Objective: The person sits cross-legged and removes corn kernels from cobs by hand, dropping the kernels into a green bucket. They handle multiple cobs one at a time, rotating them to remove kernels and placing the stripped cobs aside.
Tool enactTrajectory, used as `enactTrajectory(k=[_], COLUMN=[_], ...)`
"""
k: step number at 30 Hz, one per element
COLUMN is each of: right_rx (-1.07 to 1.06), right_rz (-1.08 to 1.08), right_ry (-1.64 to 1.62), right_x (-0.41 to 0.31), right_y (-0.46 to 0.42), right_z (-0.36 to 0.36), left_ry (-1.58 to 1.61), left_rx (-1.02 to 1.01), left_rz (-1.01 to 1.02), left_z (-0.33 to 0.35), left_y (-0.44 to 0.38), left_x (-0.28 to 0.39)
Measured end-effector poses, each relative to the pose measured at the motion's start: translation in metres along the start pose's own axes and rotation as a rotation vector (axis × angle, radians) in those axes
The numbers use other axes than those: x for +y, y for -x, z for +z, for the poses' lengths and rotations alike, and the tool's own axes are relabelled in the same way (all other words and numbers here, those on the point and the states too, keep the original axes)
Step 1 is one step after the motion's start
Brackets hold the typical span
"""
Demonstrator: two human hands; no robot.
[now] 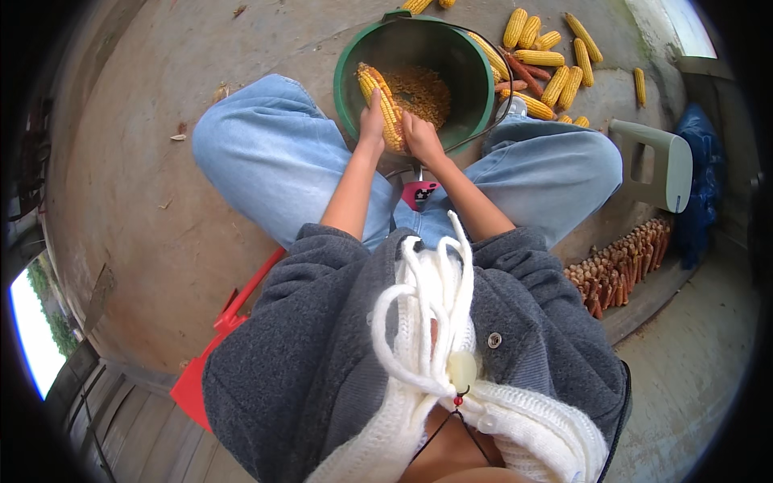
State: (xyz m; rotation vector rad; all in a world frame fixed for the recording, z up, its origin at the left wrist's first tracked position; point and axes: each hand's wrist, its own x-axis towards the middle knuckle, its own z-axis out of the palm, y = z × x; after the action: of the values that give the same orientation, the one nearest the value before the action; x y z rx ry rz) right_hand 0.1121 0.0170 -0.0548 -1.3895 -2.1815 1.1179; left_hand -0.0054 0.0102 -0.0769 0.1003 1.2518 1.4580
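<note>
A green plastic bucket (pixel 342 84) with a wire handle stands between my knees, loose corn kernels (pixel 430 96) covering part of its bottom. Over its near side, my left hand (pixel 372 121) is closed around a yellow ear of corn (pixel 386 115), thumb lying along it. The ear is tilted, and a strip along its right side shows reddish, bare cob. My right hand (pixel 421 137) presses against the lower right side of the ear with curled fingers. Part of the ear's lower end is hidden by the hands.
Right of the bucket lie several yellow corn ears (pixel 539 58) and stripped reddish cobs (pixel 527 71). A pale green stool (pixel 676 172), a blue plastic bag (pixel 697 181) and a row of stacked cobs (pixel 622 271) are at the right. A red dustpan (pixel 196 380) lies at the lower left.
</note>
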Motion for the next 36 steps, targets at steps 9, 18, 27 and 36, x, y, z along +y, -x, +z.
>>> enactTrajectory(k=[9, 18, 27, 36], right_rx=[-0.137, -0.080, 0.112, 0.004], right_rz=[0.371, 0.274, 0.200, 0.221], right_ry=[-0.282, -0.099, -0.407, -0.269], right_x=[-0.007, -0.009, 0.011, -0.003], right_y=[-0.004, -0.006, -0.019, -0.018], right_z=[-0.001, -0.014, 0.011, -0.006], left_ry=[-0.114, -0.109, -0.063, -0.167], left_rx=[0.021, -0.049, -0.103, -0.086], left_rz=[0.110, 0.057, 0.065, 0.044], left_z=[0.005, 0.011, 0.015, 0.014], left_y=[0.003, 0.013, 0.014, 0.027], left_x=[-0.011, -0.008, -0.020, -0.021])
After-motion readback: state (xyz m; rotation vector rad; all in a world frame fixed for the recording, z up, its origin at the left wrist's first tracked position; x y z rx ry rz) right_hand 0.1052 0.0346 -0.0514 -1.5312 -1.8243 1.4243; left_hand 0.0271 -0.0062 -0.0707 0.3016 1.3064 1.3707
